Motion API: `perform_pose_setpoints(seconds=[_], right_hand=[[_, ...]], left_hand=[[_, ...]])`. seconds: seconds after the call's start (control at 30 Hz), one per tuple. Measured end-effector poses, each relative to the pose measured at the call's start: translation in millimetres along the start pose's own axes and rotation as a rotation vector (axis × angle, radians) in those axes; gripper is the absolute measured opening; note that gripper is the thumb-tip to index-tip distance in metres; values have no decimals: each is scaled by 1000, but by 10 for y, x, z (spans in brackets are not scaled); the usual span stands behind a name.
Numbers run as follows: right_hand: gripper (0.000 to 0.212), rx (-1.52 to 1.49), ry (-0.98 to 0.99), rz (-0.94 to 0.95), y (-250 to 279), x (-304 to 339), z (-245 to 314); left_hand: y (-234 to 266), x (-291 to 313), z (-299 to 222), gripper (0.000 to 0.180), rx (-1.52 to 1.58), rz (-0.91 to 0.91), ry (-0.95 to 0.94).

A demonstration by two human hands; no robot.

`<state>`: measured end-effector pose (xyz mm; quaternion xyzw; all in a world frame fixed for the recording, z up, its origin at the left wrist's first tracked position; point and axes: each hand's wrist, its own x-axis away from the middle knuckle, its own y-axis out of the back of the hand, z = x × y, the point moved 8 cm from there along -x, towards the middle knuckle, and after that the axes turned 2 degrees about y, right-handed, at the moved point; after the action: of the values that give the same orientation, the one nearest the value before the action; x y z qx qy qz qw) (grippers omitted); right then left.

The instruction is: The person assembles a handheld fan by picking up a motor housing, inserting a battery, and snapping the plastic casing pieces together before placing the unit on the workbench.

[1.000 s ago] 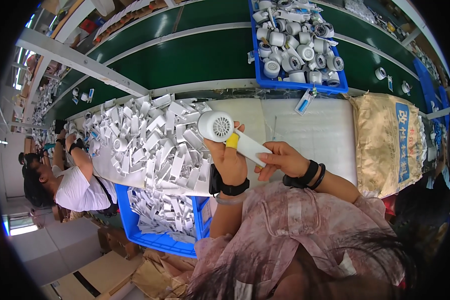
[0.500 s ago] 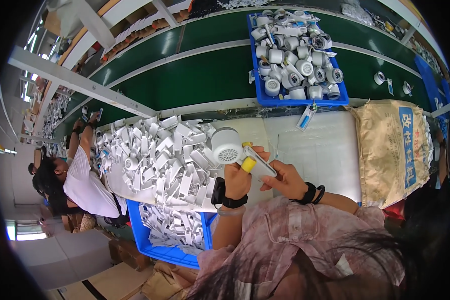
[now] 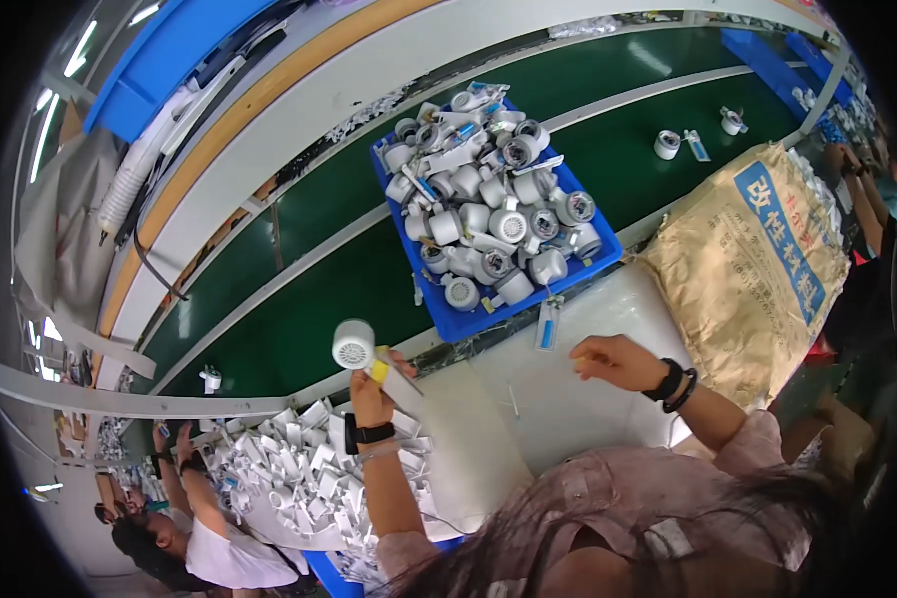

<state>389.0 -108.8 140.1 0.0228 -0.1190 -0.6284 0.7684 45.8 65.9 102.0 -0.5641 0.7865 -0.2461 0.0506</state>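
Note:
My left hand [image 3: 373, 397] is closed around the handle of a white handheld device [image 3: 354, 344] with a round, slotted head. A yellow piece shows beside its handle. The device is held near the green belt's front edge, above a heap of white plastic parts. My right hand [image 3: 618, 363] is apart from it, over the right of the pale work surface. Its fingers are loosely bent, and nothing shows between them. A thin rod-like item [image 3: 513, 400] lies on the surface between my hands.
Ahead, a blue crate [image 3: 455, 326] piled with similar devices stands on the green belt [image 3: 314, 339]. The heaped white parts [image 3: 314, 468] lie left. A large paper sack [image 3: 738, 249] stands right. Two small units and a white-blue piece [image 3: 697, 147] lie on the belt. A co-worker [image 3: 229, 543] sits left.
My right hand has let go of the device and moved right. My left hand has carried the device left and forward. The whole view has turned.

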Motion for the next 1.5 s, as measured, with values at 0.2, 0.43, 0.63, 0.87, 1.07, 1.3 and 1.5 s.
perform_pose_setpoints(seconds=[0.2, 0.43, 0.63, 0.87, 1.07, 1.3, 1.5], right_hand=[[18, -240, -145, -127, 367, 87, -483], [17, -294, -204, -56, 122, -155, -664], [17, -263, -212, -15, 66, -181, -732], [14, -184, -190, -76, 93, -128, -704], [18, -29, 143, -22, -218, -321, -66], [17, -131, 206, -98, -499, -538, 589], [14, -114, 101, -9, -603, -416, 559]], left_hand=[[-673, 30, 182, 49, 137, 296, 113], [-691, 62, 242, 52, 259, 303, 150], [-780, 98, 366, 47, 409, 395, 189], [-914, 44, 397, 45, 442, 386, 165], [-1227, 54, 576, 41, 484, 476, 194], [-1677, 337, 609, 36, 451, 522, 114], [-1707, 523, 674, 39, 438, 529, 106]])
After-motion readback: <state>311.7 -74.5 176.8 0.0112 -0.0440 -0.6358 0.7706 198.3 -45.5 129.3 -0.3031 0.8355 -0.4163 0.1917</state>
